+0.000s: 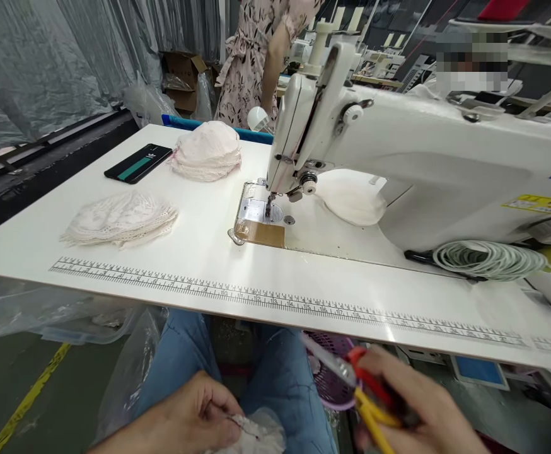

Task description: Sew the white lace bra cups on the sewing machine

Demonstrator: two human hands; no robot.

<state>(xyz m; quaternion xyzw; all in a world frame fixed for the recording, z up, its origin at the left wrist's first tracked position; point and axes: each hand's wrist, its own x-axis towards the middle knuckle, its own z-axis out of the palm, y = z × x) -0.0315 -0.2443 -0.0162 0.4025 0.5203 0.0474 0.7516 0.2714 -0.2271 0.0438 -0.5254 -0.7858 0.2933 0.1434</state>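
Over my lap, my left hand [207, 413] pinches a piece of thin white fabric [259, 434] with a dark line along its gathered part. To its right, my right hand [420, 397] is wrapped round a pair of scissors [339, 366] with red and yellow handles. The metal blades point up and left, apart from the fabric and blurred by motion; whether they are parted I cannot tell. Both hands are below the front edge of the white sewing table [200, 265]. The sewing machine [374, 132] stands above them, its presser foot [269, 207] over the needle plate.
On the table lie a lacy fabric stack [121, 217], a pale pink stack [207, 151] and a black phone [138, 162]. White fabric [353, 195] rests under the machine arm, beside coiled cord [490, 258]. A purple basket [335, 378] is below. A person [251, 63] stands behind.
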